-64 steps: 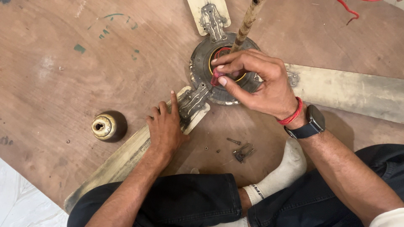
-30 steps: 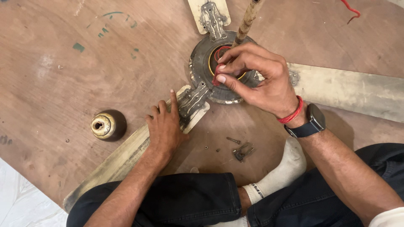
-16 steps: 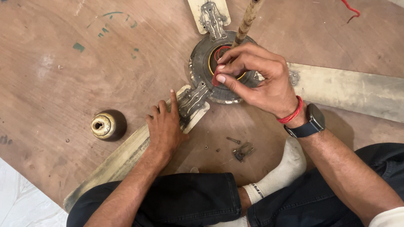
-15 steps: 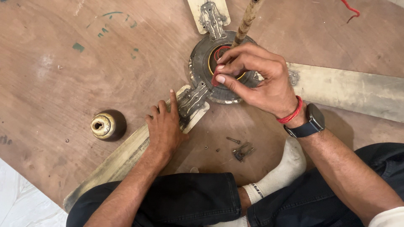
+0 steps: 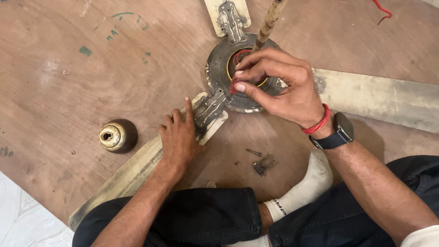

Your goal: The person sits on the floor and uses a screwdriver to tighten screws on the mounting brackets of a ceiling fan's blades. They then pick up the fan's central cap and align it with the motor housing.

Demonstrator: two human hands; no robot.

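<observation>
**Head view: hands on a dismantled ceiling fan**

Head view: left hand (image 5: 179, 137) lies flat, fingers spread, steadying the dusty cream fan blade (image 5: 137, 171). Right hand (image 5: 281, 84) pinches a thin red wire (image 5: 234, 82) at the round grey metal motor hub (image 5: 219, 73) on the plywood floor (image 5: 68, 68).

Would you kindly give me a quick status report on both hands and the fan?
Left hand flat on dusty fan blade. Right hand pinching red wire at round grey metal fan motor hub. Loose screws beside the knee.
</observation>
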